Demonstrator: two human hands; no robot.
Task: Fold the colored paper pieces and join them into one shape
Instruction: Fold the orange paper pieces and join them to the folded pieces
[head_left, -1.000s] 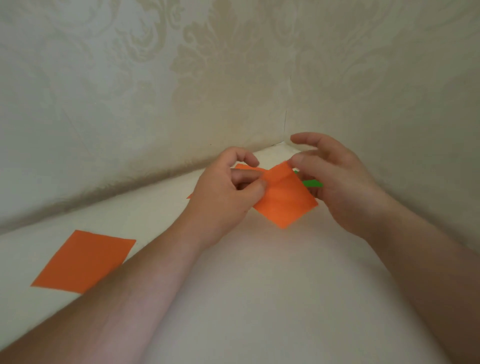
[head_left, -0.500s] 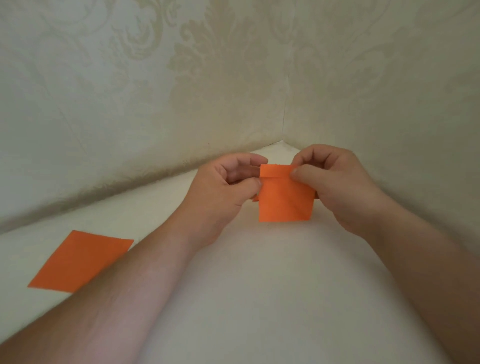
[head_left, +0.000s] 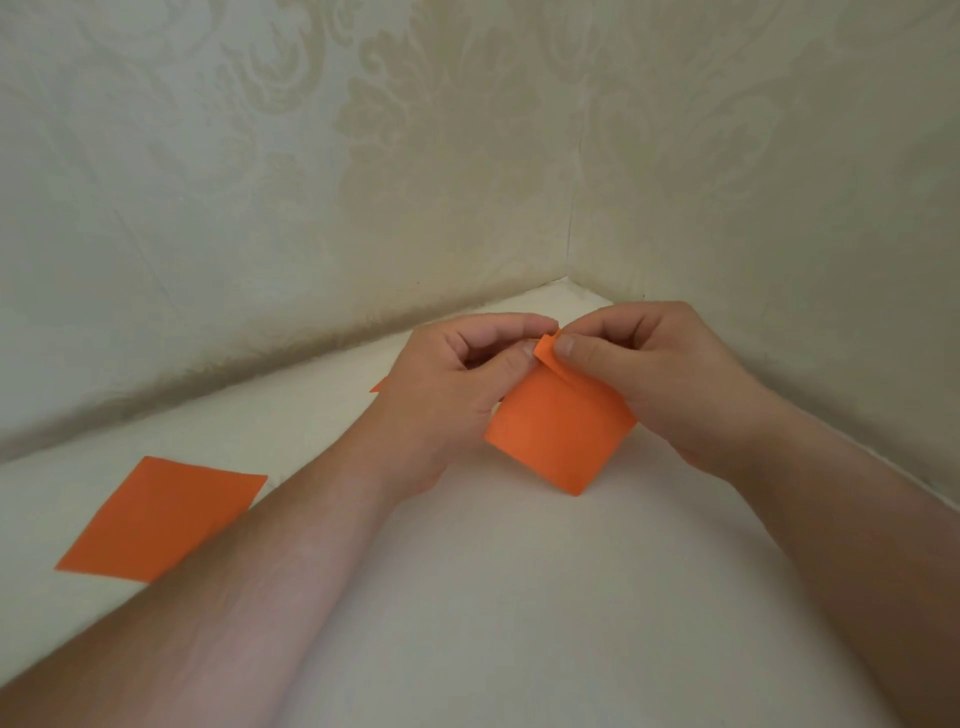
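An orange paper square hangs in the air in front of me, tilted with one corner down. My left hand and my right hand pinch its top corner together, thumbs against forefingers, where a narrow strip is folded over. A second, flat orange paper lies on the white surface at the left, beside my left forearm. A sliver of another orange piece peeks out behind my left hand; the rest of it is hidden.
The white tabletop runs into a corner formed by two walls with pale patterned wallpaper. The walls stand close behind and to the right of my hands.
The paper turned from hanging square to tilted with a corner down. Both hands came together at its top corner, and the fold there is narrower. The green piece seen a second ago is hidden.
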